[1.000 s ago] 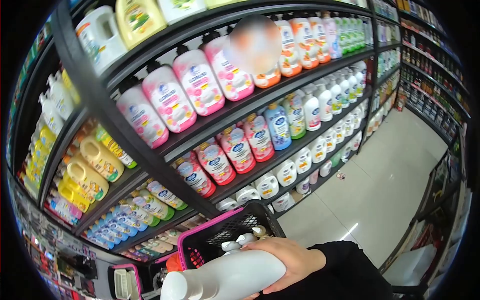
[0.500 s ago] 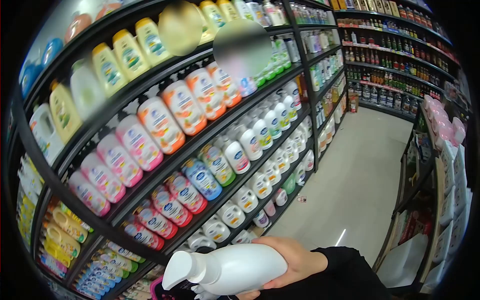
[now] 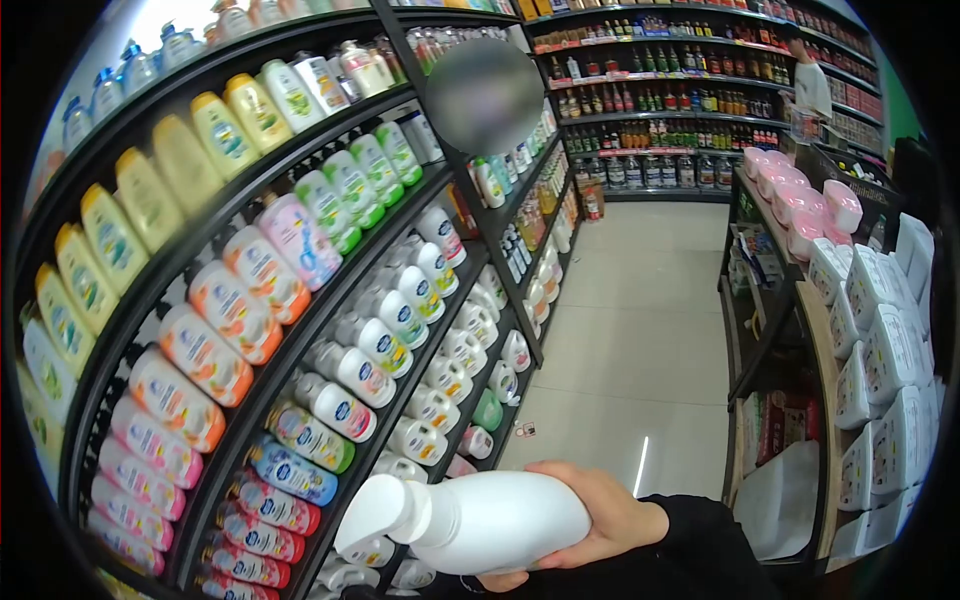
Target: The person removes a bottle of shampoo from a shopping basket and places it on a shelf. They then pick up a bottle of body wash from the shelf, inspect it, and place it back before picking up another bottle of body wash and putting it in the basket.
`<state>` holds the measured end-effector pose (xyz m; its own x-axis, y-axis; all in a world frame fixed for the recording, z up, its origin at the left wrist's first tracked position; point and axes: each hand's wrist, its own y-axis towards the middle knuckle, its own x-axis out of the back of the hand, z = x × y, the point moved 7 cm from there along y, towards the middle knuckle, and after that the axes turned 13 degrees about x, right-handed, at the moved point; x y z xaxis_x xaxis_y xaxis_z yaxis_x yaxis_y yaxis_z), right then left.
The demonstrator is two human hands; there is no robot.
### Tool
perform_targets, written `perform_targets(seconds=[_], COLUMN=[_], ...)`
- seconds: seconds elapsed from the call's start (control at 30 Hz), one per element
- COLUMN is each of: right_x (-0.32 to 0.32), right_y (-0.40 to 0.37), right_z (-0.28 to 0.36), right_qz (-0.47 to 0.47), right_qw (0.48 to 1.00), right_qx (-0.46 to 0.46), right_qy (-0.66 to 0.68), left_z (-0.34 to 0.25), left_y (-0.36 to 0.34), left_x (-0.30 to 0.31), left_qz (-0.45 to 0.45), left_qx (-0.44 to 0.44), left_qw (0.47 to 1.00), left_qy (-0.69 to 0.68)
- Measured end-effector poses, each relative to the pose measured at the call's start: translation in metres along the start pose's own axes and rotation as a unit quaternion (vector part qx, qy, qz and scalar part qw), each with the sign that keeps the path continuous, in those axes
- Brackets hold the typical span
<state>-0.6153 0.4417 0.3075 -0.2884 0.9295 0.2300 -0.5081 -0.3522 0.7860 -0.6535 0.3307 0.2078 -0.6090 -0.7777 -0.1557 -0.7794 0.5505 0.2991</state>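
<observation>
A plain white pump bottle [image 3: 515,520] lies tilted sideways at the bottom centre, its spout pointing left and down. My right hand [image 3: 610,515] is closed around the base end of it, reaching in from the right in a black sleeve. Below the bottle, fingertips [image 3: 503,581] show at the frame's bottom edge; they seem to belong to my left hand, mostly hidden. Left of the bottle, shelves hold white pump bottles [image 3: 352,373] and pink-red pump bottles [image 3: 268,537].
A black shelf rack [image 3: 330,270] lined with bottles runs along the left. Tiled floor [image 3: 640,270] stretches ahead to shelves of dark bottles [image 3: 650,60]. At the right stand white packs [image 3: 885,350] and pink-wrapped packs [image 3: 790,200]. A person [image 3: 810,85] stands far back right.
My view has turned right, so the shelves slide left and the right-hand packs and a distant person come in. The bottle stays in my right hand, slightly further right.
</observation>
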Motion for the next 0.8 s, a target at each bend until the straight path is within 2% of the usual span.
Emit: perform_targets(seconds=[0.17,0.37,0.8], right_x=[0.037,0.086,0.175], right_y=[0.013,0.054,0.121], right_z=[-0.051,-0.129,-0.268], right_qz=[-0.021,-0.02,-0.038], right_qw=[0.999,0.995,0.996], right_qx=[-0.014,-0.016,-0.037], right_qy=[-0.043,-0.096,-0.076], left_z=[0.024,0.048,0.079], left_y=[0.054,0.17,0.31], left_x=[0.019,0.059,0.138], left_qz=[0.02,0.068,0.029], left_qx=[0.004,-0.027,-0.003], left_qw=[1.0,0.997,0.999], left_qy=[-0.013,-0.039,-0.019])
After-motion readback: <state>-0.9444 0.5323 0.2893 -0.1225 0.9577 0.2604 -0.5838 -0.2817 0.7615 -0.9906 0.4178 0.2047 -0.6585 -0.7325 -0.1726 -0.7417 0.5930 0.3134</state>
